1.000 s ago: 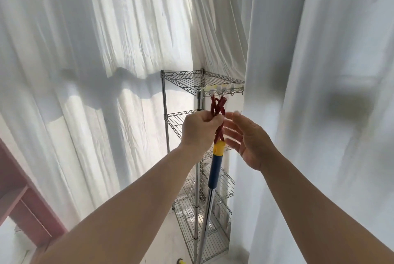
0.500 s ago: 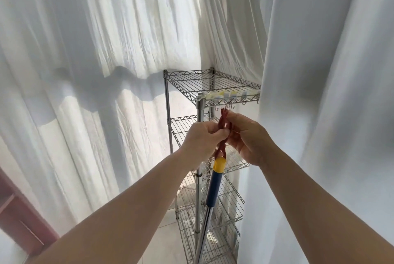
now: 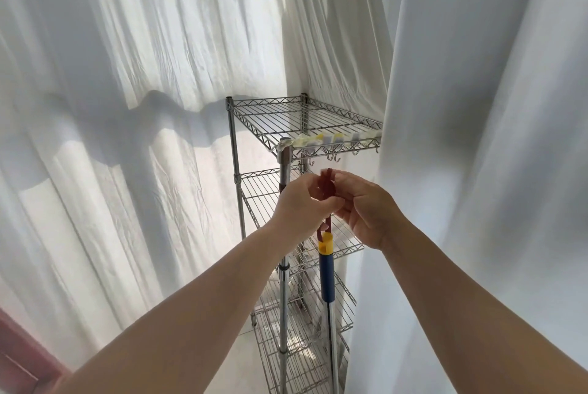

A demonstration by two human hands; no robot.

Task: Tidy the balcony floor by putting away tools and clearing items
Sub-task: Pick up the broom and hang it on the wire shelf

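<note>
Head view: your left hand [image 3: 302,205] & right hand [image 3: 362,209] both pinch the red loop [image 3: 327,186] atop the mop handle [image 3: 326,276] — just below the rack hooks [image 3: 332,156]. Next, prob: lift, slip loop over one hook.

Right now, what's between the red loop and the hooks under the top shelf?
Head view: nothing. A bare gap lies between the red loop, pinched by the left hand and right hand, and the hooks; curtain shows behind it.
</note>
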